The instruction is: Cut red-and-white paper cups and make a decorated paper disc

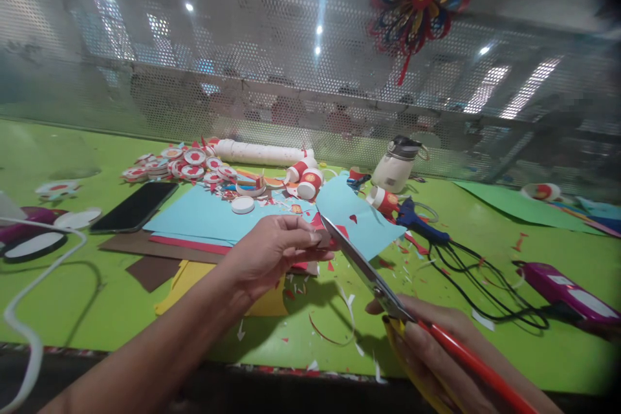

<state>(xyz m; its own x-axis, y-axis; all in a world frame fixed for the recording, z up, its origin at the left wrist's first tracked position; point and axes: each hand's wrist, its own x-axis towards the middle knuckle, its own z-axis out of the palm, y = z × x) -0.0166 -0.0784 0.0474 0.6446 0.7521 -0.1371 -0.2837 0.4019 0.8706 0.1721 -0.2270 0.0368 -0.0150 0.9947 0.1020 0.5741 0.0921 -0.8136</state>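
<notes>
Right hand (436, 343) drives scissors (369, 272) into paper (326, 233) pinched by left hand (272, 249).

One scissors (361, 265), one phone (134, 206), two hands (272, 251).

— How does the left hand (272, 249) sit?

— The bare forearm comes in from the lower left, rising toward the middle. The wrist is nearly straight, back of the hand facing up, fingers (303, 233) stretched rightward and pinched together with the thumb in a closed grip.

— And the right hand (431, 343)?

— Low at the right edge, forearm running off the bottom corner. Its fingers curl shut, knuckles up, the thumb pointing left toward the other hand. The two hands are near, not touching.
</notes>
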